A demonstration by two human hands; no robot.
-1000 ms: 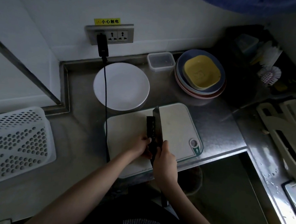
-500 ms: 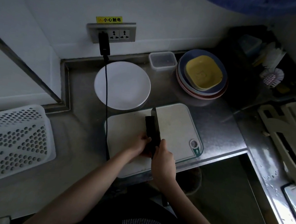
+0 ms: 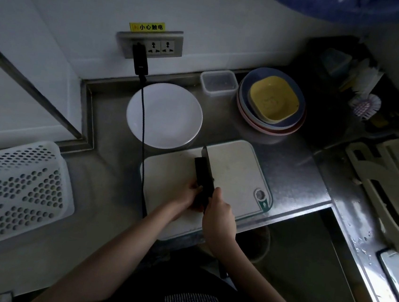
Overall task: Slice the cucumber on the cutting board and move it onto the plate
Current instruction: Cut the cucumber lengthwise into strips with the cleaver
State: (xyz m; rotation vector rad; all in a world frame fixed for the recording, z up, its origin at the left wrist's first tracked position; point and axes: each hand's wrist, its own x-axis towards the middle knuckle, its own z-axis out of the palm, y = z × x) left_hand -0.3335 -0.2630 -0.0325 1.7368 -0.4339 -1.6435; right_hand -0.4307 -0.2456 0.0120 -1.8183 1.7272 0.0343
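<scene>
We see the right hand [image 3: 219, 217] clenched around the handle of a cleaver [image 3: 206, 173], its blade standing edge-down on the white cutting board [image 3: 238, 169]. Just left of the blade lies the dark cucumber [image 3: 198, 169], near the middle of the board; the left hand [image 3: 187, 195] holds its near end, fingers [image 3: 193, 187] curled over it and touching the blade's side. The white plate [image 3: 170, 115] sits on the steel bench [image 3: 290, 170] just beyond the board, with a black cable [image 3: 143, 132] draped across its left part.
</scene>
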